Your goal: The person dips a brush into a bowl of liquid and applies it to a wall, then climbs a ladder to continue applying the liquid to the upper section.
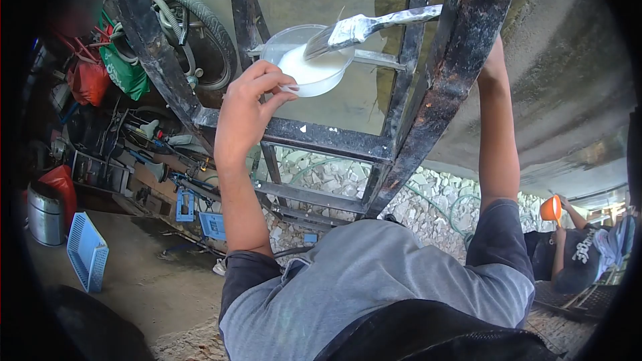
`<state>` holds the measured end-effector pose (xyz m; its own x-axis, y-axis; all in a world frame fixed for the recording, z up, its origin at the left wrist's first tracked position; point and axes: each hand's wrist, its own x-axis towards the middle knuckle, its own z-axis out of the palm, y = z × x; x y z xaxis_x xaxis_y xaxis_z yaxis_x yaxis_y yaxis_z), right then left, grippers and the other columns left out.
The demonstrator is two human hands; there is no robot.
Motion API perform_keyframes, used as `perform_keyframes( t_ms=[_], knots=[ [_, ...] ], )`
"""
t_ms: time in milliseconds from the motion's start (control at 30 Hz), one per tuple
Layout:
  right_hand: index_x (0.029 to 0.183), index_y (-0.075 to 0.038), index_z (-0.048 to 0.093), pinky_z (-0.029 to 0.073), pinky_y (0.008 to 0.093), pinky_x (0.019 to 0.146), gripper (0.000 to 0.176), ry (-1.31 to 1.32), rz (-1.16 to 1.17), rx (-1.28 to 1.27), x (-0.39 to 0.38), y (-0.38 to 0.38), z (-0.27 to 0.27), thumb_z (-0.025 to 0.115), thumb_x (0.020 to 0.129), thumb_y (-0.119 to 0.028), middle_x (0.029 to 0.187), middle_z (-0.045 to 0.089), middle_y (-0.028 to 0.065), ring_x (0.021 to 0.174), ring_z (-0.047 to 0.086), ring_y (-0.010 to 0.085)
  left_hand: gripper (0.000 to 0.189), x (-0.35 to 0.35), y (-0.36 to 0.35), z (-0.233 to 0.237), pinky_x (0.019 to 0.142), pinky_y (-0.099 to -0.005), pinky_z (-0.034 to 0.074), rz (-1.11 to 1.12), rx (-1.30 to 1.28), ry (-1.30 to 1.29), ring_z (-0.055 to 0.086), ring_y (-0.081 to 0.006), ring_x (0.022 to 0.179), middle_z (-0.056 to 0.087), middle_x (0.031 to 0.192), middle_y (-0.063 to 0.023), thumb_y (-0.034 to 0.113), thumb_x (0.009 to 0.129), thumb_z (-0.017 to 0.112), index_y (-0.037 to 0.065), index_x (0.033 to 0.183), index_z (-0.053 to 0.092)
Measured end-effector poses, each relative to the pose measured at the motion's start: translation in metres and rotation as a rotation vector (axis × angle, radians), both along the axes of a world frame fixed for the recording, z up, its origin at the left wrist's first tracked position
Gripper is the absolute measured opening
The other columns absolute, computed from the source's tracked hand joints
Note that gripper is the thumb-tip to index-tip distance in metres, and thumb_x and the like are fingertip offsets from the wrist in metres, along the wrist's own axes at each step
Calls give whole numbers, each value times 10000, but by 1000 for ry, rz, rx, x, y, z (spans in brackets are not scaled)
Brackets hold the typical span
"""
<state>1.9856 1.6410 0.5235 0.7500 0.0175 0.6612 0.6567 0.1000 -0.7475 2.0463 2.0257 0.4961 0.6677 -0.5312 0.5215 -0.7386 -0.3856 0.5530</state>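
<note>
My left hand (251,103) pinches the near rim of a clear plastic bowl (319,87) between thumb and fingers. White paint (304,67) lies in the bowl. A paintbrush (361,27) reaches into it from the right, its bristles over the paint and its ferrule smeared white. The brush handle runs behind a dark, rusty metal post (468,40). My right hand (495,60) is mostly hidden behind that same post, at the handle's end; only the part by the wrist shows. The bowl is held among the bars of the metal frame (301,132), above a crossbar.
Left stand a bicycle (200,33), red and green bags (124,67), a blue basket (87,254) and a metal canister (45,214). Broken rubble (428,224) and a green hose lie below the frame. Far right, another person (582,254) holds an orange dipper (551,209). A grey wall (562,93) rises alongside.
</note>
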Motion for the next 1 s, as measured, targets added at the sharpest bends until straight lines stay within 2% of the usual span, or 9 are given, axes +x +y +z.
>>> perform_keyframes(
  t_ms=[233,300,367,467,567,633,667,833,1000],
  knots=[
    [1209,-5,589,540,217,778,189,-275,-208,-5,-3,8,33,617,1041,-88,1017,687,24,900,661,68,228,-2,2,-3,720,-364,495,43,-36,-5,651,-251,799,660,947,-86,70,793,806,28,1005,733],
    [1313,-4,594,604,324,856,372,-435,-246,-118,12,-9,37,693,955,-25,1144,723,113,970,724,175,242,-3,1,-1,749,-315,536,52,-30,-21,674,-192,807,650,926,-81,-26,760,809,-30,984,718],
    [1289,8,600,617,312,787,368,-440,-239,-132,22,0,50,706,936,0,1114,732,146,922,742,197,239,-4,1,-2,752,-318,537,63,-47,-13,674,-194,804,653,925,-83,-22,763,808,-28,986,720],
    [1078,-11,637,561,258,723,193,-501,-400,-319,36,35,73,736,950,-116,974,701,60,805,684,119,240,-4,0,-1,748,-317,534,53,-64,15,675,-191,803,656,928,-85,-23,763,808,-28,987,721],
    [1180,-68,656,621,302,692,298,-671,-534,-447,80,31,86,728,960,-255,1092,733,115,891,746,197,229,-3,2,-3,712,-341,514,51,-66,23,677,-207,776,666,950,-77,42,786,805,28,1005,737],
    [1145,-31,709,562,368,763,252,-908,-1061,-843,103,28,96,725,971,-212,1041,735,137,897,707,259,230,-2,2,-4,712,-339,515,47,-72,19,677,-200,773,667,951,-78,33,783,804,27,1003,737],
    [1136,-31,660,558,366,723,263,-976,-773,-703,119,25,102,757,944,-181,1033,688,134,884,679,271,231,-2,2,-4,712,-337,515,57,-76,22,677,-194,770,667,952,-78,24,780,804,26,1001,737],
    [1111,-56,679,518,368,650,274,-1223,-691,-656,130,33,135,816,891,-144,888,632,124,756,617,261,233,-3,1,-3,714,-330,515,55,-78,27,677,-192,761,666,958,-83,8,773,801,15,997,734],
    [1040,-92,687,523,377,704,344,-1216,-1297,-1186,82,58,150,872,811,-271,904,624,108,873,659,281,248,-5,1,-3,737,-291,526,53,-91,48,668,-176,782,649,924,-88,-57,756,795,-38,989,712]
  ],
)
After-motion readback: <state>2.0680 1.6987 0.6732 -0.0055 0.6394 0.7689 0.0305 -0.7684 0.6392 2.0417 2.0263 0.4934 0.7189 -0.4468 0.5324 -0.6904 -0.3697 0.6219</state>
